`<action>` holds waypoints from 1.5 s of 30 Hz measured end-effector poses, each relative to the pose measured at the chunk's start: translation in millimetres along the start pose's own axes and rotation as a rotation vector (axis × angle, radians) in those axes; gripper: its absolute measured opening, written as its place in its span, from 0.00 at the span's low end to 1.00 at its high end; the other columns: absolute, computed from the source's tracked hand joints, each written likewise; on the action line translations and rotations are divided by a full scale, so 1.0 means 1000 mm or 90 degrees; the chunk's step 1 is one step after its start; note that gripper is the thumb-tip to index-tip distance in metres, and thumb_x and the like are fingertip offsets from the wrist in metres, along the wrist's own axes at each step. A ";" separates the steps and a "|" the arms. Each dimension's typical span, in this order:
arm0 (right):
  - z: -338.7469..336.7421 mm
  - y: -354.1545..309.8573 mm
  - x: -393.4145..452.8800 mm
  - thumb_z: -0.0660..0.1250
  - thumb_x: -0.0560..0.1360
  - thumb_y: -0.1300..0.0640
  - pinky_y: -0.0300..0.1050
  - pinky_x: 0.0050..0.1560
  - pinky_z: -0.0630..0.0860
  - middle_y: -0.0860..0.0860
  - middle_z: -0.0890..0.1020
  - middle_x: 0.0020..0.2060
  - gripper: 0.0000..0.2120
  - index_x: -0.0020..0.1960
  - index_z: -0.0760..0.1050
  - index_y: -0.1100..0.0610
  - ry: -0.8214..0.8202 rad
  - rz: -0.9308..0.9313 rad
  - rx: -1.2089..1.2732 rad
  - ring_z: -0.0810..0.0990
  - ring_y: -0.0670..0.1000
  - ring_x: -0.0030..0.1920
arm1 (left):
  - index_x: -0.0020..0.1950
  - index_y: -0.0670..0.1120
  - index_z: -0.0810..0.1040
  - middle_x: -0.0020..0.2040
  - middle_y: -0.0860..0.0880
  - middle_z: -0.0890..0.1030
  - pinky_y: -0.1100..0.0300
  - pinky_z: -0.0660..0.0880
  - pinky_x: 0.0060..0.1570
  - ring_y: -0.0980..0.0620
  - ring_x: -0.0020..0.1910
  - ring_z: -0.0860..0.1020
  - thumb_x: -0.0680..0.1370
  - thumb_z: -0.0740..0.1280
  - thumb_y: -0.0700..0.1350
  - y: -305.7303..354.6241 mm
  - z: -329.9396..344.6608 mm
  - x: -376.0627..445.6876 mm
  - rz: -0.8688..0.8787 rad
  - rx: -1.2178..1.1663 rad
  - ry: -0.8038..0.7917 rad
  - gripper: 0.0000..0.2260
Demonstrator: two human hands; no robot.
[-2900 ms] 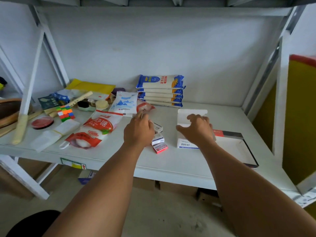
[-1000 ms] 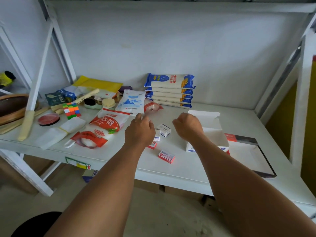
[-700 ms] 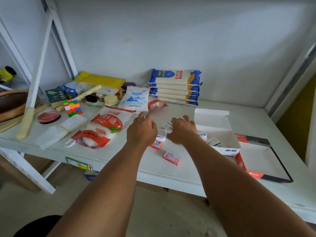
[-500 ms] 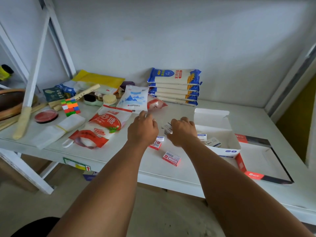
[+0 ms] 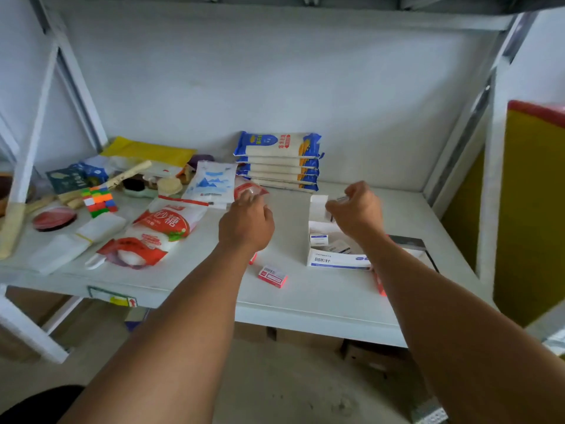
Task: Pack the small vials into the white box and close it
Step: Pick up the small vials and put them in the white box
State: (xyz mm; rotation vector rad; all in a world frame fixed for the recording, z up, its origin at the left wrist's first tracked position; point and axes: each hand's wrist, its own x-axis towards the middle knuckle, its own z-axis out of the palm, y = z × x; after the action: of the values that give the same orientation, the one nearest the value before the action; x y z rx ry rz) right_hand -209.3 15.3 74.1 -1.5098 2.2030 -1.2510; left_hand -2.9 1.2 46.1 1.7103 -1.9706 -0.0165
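Hovering above white box (image 5: 337,260), right-hand fingers (image 5: 331,206) pinching small carton (image 5: 341,198).

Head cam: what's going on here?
A person is packing small packs into the white box on the shelf. The right hand is above the open box, closed on a small item that is mostly hidden. Two packs already lie inside. The left hand hovers over the shelf, apparently empty. A red pack lies loose in front, another peeks from under the left wrist. The lid is up, so the box is not closed yet.
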 end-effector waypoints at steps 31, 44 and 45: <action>0.137 -0.039 -0.045 0.68 0.74 0.53 0.52 0.60 0.74 0.54 0.79 0.60 0.23 0.68 0.70 0.54 -0.403 -0.300 -0.311 0.76 0.56 0.59 | 0.63 0.43 0.73 0.62 0.43 0.76 0.53 0.77 0.46 0.45 0.56 0.77 0.80 0.58 0.49 -0.071 0.003 -0.010 -0.120 0.150 0.014 0.16; 0.054 -0.012 -0.022 0.68 0.73 0.47 0.51 0.53 0.78 0.55 0.81 0.52 0.20 0.62 0.75 0.55 -0.113 -0.212 -0.161 0.78 0.55 0.52 | 0.63 0.44 0.74 0.60 0.44 0.77 0.58 0.74 0.43 0.47 0.55 0.78 0.81 0.57 0.49 -0.030 0.008 -0.010 -0.066 0.107 0.043 0.15; 0.044 -0.007 -0.020 0.68 0.72 0.47 0.52 0.53 0.78 0.55 0.82 0.52 0.21 0.62 0.76 0.55 -0.081 -0.188 -0.153 0.78 0.56 0.53 | 0.62 0.44 0.74 0.60 0.44 0.77 0.58 0.74 0.42 0.47 0.54 0.78 0.80 0.57 0.49 -0.024 0.007 -0.011 -0.062 0.097 0.045 0.15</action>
State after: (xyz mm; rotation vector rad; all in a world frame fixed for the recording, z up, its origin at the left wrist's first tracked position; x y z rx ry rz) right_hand -170.1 7.6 45.4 -2.0088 2.1678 -0.9524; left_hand 17.0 3.7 27.4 1.8747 -1.8778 0.1614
